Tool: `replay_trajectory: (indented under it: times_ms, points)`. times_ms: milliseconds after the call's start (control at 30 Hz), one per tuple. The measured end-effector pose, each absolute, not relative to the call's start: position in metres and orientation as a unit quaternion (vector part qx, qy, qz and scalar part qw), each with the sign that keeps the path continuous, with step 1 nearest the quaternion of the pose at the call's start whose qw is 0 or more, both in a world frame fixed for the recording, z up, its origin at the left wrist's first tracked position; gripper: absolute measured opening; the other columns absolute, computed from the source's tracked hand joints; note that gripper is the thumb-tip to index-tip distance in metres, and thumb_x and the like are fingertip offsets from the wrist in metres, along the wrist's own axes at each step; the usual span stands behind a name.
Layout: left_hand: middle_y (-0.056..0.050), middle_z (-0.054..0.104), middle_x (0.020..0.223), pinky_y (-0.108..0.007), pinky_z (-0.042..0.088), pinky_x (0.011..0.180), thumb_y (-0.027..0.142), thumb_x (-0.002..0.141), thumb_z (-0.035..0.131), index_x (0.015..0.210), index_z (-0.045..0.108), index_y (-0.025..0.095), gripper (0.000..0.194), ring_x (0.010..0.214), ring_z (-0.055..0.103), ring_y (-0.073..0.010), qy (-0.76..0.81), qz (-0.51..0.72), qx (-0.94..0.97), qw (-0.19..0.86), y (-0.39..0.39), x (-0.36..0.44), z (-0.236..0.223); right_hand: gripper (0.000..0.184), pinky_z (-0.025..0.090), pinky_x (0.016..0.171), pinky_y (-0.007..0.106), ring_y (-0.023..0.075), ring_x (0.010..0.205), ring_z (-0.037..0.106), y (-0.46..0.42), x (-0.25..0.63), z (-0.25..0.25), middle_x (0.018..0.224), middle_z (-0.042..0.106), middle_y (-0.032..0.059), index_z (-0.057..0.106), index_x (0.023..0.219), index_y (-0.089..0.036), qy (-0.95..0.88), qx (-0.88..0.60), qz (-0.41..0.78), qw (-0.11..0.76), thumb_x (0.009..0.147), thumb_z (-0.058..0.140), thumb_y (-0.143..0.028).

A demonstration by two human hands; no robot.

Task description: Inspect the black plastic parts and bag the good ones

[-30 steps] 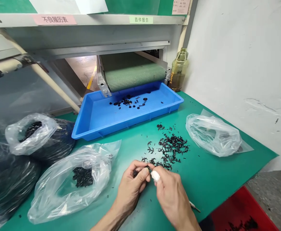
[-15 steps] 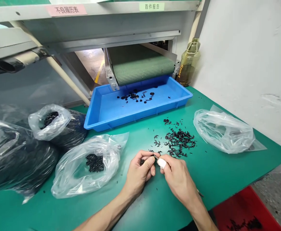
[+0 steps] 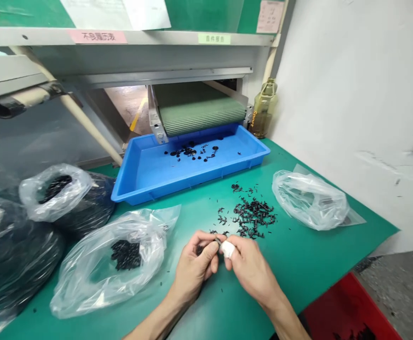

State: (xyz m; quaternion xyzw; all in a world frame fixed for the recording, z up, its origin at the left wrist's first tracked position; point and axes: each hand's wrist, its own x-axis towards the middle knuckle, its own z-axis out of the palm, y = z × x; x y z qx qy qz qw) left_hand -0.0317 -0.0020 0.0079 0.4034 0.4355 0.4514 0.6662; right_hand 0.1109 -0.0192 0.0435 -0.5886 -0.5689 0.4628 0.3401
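Note:
My left hand (image 3: 195, 265) is closed, its thumb and forefinger pinching a small black plastic part (image 3: 218, 241); more black pieces (image 3: 199, 250) show in the curl of its fingers. Against it, my right hand (image 3: 254, 270) is closed too, with a white wrap (image 3: 228, 250) on a digit. Its fingertips meet at the same small part, and what exactly they grip is hidden. Just beyond the hands lies a loose pile of small black plastic parts (image 3: 254, 215). To the left, an open clear plastic bag (image 3: 82, 283) holds black pieces (image 3: 125, 255).
A blue tray (image 3: 188, 181) with scattered black parts sits below the end of a green conveyor belt (image 3: 199, 106). Filled bags (image 3: 13, 264) stand at left, another clear bag (image 3: 308, 200) at right. A bottle (image 3: 264, 111) is by the wall; a red bin (image 3: 348, 307) sits below the table edge.
The camera view has shifted, so the scene sits lower and further left. Both hands stay together at the small part with hardly any change in grip.

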Motion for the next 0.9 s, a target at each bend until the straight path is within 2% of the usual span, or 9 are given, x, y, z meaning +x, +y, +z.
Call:
replay_trajectory:
  times_ms: [100, 200, 333, 500, 600, 700, 800, 900]
  points:
    - [0.001, 0.063, 0.073, -0.013, 0.023, 0.035, 0.039, 0.081, 0.067, 0.092, 0.055, 0.018, 0.026, 0.041, 0.040, -0.0020, 0.445, 0.453, 0.421, 0.648, -0.001, -0.032, 0.007, 0.026, 0.021, 0.044, 0.020, 0.0063, 0.046, 0.032, -0.012, 0.116, 0.044, 0.054, 0.047, -0.0048, 0.052, 0.066, -0.017, -0.493, -0.522, 0.591, 0.367, 0.087, 0.044, -0.029]
    - [0.001, 0.062, 0.074, -0.013, 0.025, 0.036, 0.040, 0.080, 0.068, 0.092, 0.055, 0.018, 0.028, 0.040, 0.040, -0.0020, 0.451, 0.461, 0.434, 0.629, 0.001, -0.032, 0.007, 0.024, 0.012, 0.039, 0.020, 0.0039, 0.040, 0.021, -0.006, 0.119, 0.038, 0.050, 0.042, -0.0080, 0.055, 0.077, -0.016, -0.410, -0.456, 0.695, 0.374, 0.083, 0.053, -0.039]
    - [0.003, 0.061, 0.067, -0.012, 0.024, 0.035, 0.042, 0.079, 0.069, 0.092, 0.055, 0.018, 0.031, 0.039, 0.040, -0.0024, 0.449, 0.464, 0.441, 0.623, 0.002, -0.033, 0.007, 0.035, 0.009, 0.037, 0.020, 0.0020, 0.038, 0.016, -0.001, 0.121, 0.034, 0.049, 0.040, -0.0096, 0.055, 0.080, -0.016, -0.359, -0.403, 0.753, 0.377, 0.076, 0.064, -0.049]
    - [0.010, 0.046, 0.044, -0.012, 0.020, 0.035, 0.041, 0.081, 0.068, 0.090, 0.053, 0.019, 0.028, 0.034, 0.031, -0.0026, 0.425, 0.473, 0.434, 0.639, 0.002, -0.033, 0.008, 0.041, 0.007, 0.037, 0.019, 0.0018, 0.038, 0.012, 0.002, 0.123, 0.028, 0.047, 0.030, -0.0125, 0.054, 0.079, -0.016, -0.335, -0.374, 0.777, 0.380, 0.071, 0.068, -0.054]
    - [0.011, 0.044, 0.039, -0.013, 0.018, 0.034, 0.042, 0.083, 0.065, 0.093, 0.053, 0.018, 0.029, 0.031, 0.027, -0.0024, 0.417, 0.460, 0.431, 0.655, 0.003, -0.031, 0.008, 0.037, 0.008, 0.038, 0.019, 0.0016, 0.039, 0.013, 0.000, 0.121, 0.022, 0.050, 0.038, -0.0105, 0.055, 0.083, -0.016, -0.336, -0.391, 0.759, 0.397, 0.077, 0.064, -0.051]
    - [0.007, 0.053, 0.044, -0.014, 0.019, 0.034, 0.042, 0.084, 0.063, 0.096, 0.052, 0.017, 0.030, 0.030, 0.031, -0.0031, 0.416, 0.451, 0.421, 0.668, 0.003, -0.031, 0.007, 0.029, 0.013, 0.039, 0.020, 0.0029, 0.039, 0.020, -0.004, 0.120, 0.021, 0.057, 0.048, -0.0065, 0.055, 0.085, -0.016, -0.382, -0.465, 0.695, 0.393, 0.085, 0.054, -0.045]
    - [0.004, 0.061, 0.051, -0.014, 0.021, 0.033, 0.043, 0.084, 0.062, 0.098, 0.051, 0.017, 0.031, 0.030, 0.036, -0.0041, 0.427, 0.444, 0.411, 0.672, 0.003, -0.031, 0.006, 0.021, 0.023, 0.045, 0.022, 0.0072, 0.047, 0.035, -0.009, 0.121, 0.027, 0.063, 0.055, -0.0021, 0.058, 0.078, -0.017, -0.517, -0.584, 0.516, 0.355, 0.088, 0.044, -0.030]
    - [0.002, 0.063, 0.053, -0.014, 0.023, 0.034, 0.043, 0.085, 0.061, 0.099, 0.051, 0.016, 0.031, 0.031, 0.038, -0.0041, 0.428, 0.444, 0.414, 0.670, 0.002, -0.031, 0.005, 0.024, 0.030, 0.054, 0.024, 0.0114, 0.058, 0.046, -0.013, 0.121, 0.033, 0.070, 0.060, -0.0003, 0.062, 0.084, -0.019, -0.614, -0.628, 0.343, 0.333, 0.086, 0.038, -0.018]
